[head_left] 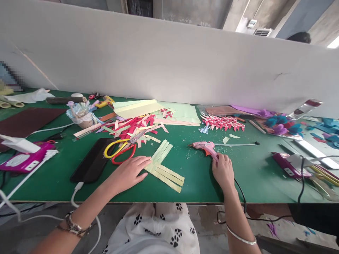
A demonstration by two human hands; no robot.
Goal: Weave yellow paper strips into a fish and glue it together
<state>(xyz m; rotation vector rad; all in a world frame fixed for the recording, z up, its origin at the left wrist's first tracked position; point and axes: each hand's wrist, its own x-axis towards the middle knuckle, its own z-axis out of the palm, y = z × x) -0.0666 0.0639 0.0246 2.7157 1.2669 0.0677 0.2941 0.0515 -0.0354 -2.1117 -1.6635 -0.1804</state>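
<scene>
My left hand [129,172] lies flat on the green table [206,183], its fingertips pressing the corner of several pale yellow paper strips [164,165] laid in an L shape. My right hand [222,171] rests on the table with its fingers on the handle of a pink glue gun [204,146], whose nozzle points left. The gun's black cord runs off the front edge beside my wrist. Red and yellow scissors [120,150] lie just left of my left hand, beside a black phone [91,160].
A heap of red, pink and yellow paper strips [134,128] lies behind the scissors. A woven red and white piece [222,122] is at the back right. Magenta boxes [25,158] sit left and right. A white board [169,67] walls the table's back.
</scene>
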